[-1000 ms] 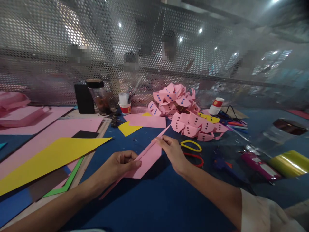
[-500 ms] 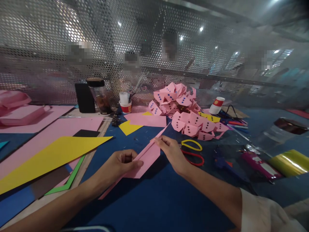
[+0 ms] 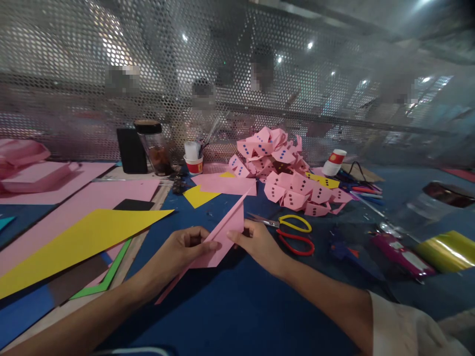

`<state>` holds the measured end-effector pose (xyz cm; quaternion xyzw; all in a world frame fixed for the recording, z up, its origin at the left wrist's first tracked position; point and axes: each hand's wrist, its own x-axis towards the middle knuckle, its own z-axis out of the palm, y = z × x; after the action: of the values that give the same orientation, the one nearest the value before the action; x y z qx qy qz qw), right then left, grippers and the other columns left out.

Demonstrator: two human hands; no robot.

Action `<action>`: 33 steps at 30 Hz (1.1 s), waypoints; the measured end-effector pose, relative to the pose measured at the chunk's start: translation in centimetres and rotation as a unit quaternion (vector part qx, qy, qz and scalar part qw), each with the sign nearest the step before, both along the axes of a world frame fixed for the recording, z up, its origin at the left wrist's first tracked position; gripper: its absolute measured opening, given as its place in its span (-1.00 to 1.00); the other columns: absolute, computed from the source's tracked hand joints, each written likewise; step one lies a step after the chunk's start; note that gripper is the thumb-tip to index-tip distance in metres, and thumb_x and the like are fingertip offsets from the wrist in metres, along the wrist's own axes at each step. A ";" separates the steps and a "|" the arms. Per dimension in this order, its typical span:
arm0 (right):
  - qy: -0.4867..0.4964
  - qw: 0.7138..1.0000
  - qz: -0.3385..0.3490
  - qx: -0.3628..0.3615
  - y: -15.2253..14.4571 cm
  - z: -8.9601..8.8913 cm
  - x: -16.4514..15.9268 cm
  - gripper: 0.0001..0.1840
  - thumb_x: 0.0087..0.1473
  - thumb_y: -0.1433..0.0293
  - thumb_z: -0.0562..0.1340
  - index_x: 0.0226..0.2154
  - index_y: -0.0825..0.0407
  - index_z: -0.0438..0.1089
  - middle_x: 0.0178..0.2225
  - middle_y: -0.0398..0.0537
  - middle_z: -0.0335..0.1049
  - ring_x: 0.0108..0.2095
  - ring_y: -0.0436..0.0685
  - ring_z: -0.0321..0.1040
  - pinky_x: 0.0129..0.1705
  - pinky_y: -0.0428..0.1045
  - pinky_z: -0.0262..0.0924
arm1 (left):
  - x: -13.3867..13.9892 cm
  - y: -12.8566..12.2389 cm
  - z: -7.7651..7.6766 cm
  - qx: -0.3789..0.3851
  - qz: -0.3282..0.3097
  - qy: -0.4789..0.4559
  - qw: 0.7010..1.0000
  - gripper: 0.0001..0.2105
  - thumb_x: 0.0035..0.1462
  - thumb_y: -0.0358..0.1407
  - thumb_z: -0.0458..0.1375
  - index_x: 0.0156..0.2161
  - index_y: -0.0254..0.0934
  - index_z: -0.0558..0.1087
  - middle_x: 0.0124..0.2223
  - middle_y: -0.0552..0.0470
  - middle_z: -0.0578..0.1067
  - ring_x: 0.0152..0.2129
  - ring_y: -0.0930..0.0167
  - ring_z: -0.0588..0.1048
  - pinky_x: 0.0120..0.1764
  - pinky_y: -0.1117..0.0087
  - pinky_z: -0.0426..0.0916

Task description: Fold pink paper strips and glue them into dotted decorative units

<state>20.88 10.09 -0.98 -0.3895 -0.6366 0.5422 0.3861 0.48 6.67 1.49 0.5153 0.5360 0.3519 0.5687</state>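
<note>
Between my hands is a folded piece of pink paper (image 3: 222,243), tilted up toward the right, with a crease running along its upper left side. My left hand (image 3: 187,249) pinches its left edge, thumb on top. At the right edge my right hand (image 3: 256,242) grips it, thumb on the face and the other fingers mostly hidden behind. Just beyond my right hand lie scissors (image 3: 295,232) with one yellow and one red handle. Farther back rises a pile of folded pink paper pieces (image 3: 284,153) with small dark squares on them.
Yellow sheet (image 3: 89,237) and other coloured sheets lie at left. Behind stand a lidded jar (image 3: 158,153) and a paper cup (image 3: 194,164) before a perforated metal screen (image 3: 159,64). At right are a purple tool (image 3: 403,254), a shiny gold roll (image 3: 449,251) and several pens (image 3: 367,193).
My right hand has slid down from the crease near the paper's upper end to its right edge. The paper has turned slightly, and the scissor blades now show. My left hand still holds it.
</note>
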 end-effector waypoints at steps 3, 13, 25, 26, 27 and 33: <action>0.005 1.000 -0.002 0.001 0.1 -0.1 0.0 -0.74 0.05 0.21 0.34 -0.40 0.08 0.43 -0.46 -0.12 0.38 -0.41 0.04 0.30 -0.34 -0.04 0.18 | 0.1 -0.2 0.5 0.003 -0.002 -0.006 1.000 -0.63 -0.07 0.01 0.35 -0.44 -0.29 0.47 -0.49 0.10 0.43 -0.56 0.50 0.27 -0.53 0.52 0.09; 0.045 0.998 -0.045 0.030 0.4 0.7 0.2 -0.72 0.15 0.14 0.27 -0.32 0.03 0.40 -0.37 -0.13 0.36 -0.34 0.06 0.27 -0.25 -0.03 0.18 | -0.3 -0.2 -0.8 0.004 -0.013 -0.037 0.999 -0.66 -0.03 -0.08 0.37 -0.48 -0.30 0.39 -0.55 0.20 0.29 -0.60 0.56 0.15 -0.54 0.54 0.01; 0.035 0.996 -0.067 0.043 0.4 1.1 0.4 -0.73 0.15 0.21 0.26 -0.46 0.04 0.30 -0.50 -0.23 0.13 -0.45 -0.02 0.07 -0.39 -0.08 0.00 | -0.1 -0.2 0.3 0.014 -0.065 0.012 0.998 -0.72 0.04 -0.08 0.31 -0.35 -0.29 0.50 -0.45 0.12 0.42 -0.51 0.49 0.28 -0.45 0.50 0.14; 0.036 0.997 -0.063 0.040 0.4 1.1 0.4 -0.73 0.14 0.23 0.26 -0.47 0.04 0.30 -0.50 -0.24 0.13 -0.45 -0.02 0.07 -0.38 -0.08 0.01 | -0.1 -0.3 0.4 0.024 -0.064 0.018 0.998 -0.71 0.05 -0.06 0.29 -0.37 -0.29 0.50 -0.47 0.13 0.40 -0.52 0.49 0.27 -0.44 0.50 0.14; 0.036 0.997 -0.059 0.037 0.3 1.1 0.3 -0.74 0.13 0.24 0.27 -0.47 0.04 0.30 -0.50 -0.23 0.14 -0.45 -0.02 0.08 -0.38 -0.08 0.01 | -0.1 -0.3 0.5 0.033 -0.062 0.023 0.997 -0.70 0.06 -0.05 0.28 -0.40 -0.29 0.50 -0.49 0.14 0.38 -0.52 0.49 0.26 -0.44 0.50 0.14; 0.023 0.998 -0.050 0.028 0.3 1.0 0.3 -0.76 0.12 0.26 0.28 -0.47 0.04 0.33 -0.48 -0.21 0.21 -0.43 -0.01 0.15 -0.34 -0.07 0.06 | 0.0 -0.6 0.7 0.038 -0.054 0.035 0.997 -0.66 0.04 -0.01 0.26 -0.44 -0.29 0.50 -0.54 0.14 0.35 -0.56 0.49 0.23 -0.46 0.48 0.13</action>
<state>21.20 10.41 0.06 -0.3968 -0.6224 0.5130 0.4382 0.49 6.12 2.23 0.5770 0.5133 0.3222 0.5476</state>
